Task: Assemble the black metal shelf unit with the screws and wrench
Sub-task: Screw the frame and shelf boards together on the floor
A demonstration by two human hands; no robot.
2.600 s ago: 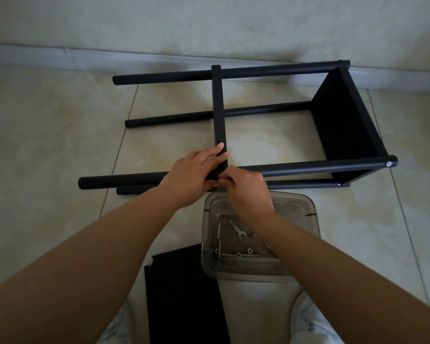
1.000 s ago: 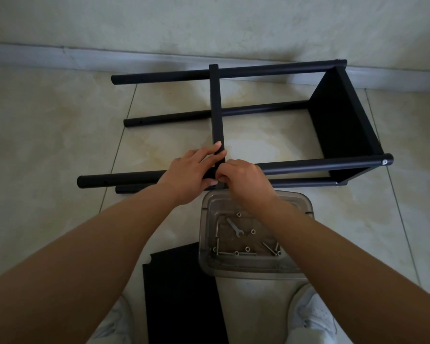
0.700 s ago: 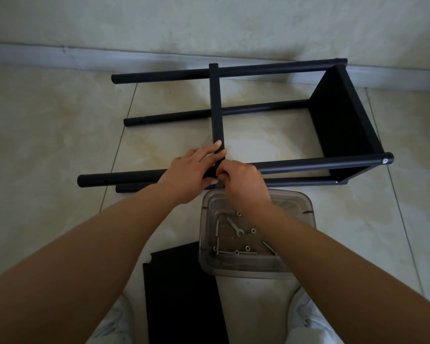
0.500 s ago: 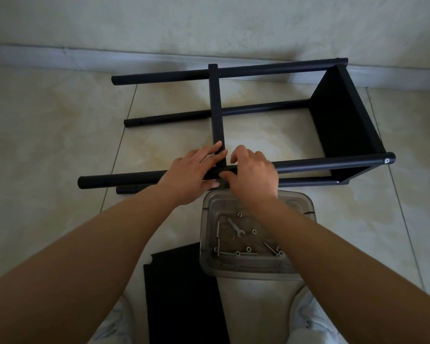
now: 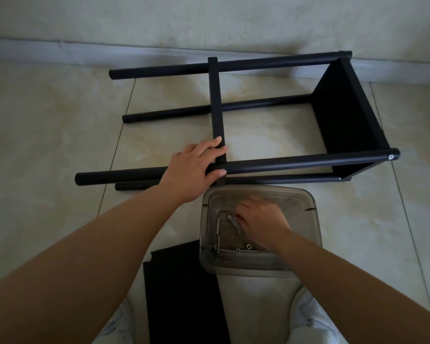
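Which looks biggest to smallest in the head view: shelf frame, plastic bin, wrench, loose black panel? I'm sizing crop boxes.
1. shelf frame
2. and 3. plastic bin and loose black panel: similar, and the panel is cut off by the picture's edge, so unranked.
4. wrench, partly under the right hand.

We see the black shelf frame (image 5: 271,115) lying on its side on the tiled floor (image 5: 47,145), four tubes running left to right. Our left hand (image 5: 191,170) grips the near upper tube (image 5: 296,162) where the cross panel (image 5: 216,108) meets it — thumb below, fingers above. Our right hand (image 5: 261,219) is down inside the clear plastic bin (image 5: 308,219), blurred, beside the wrench (image 5: 233,223) — screws (image 5: 237,250) lie along the bin's near edge. A loose black panel (image 5: 179,294) lies by our shoes.
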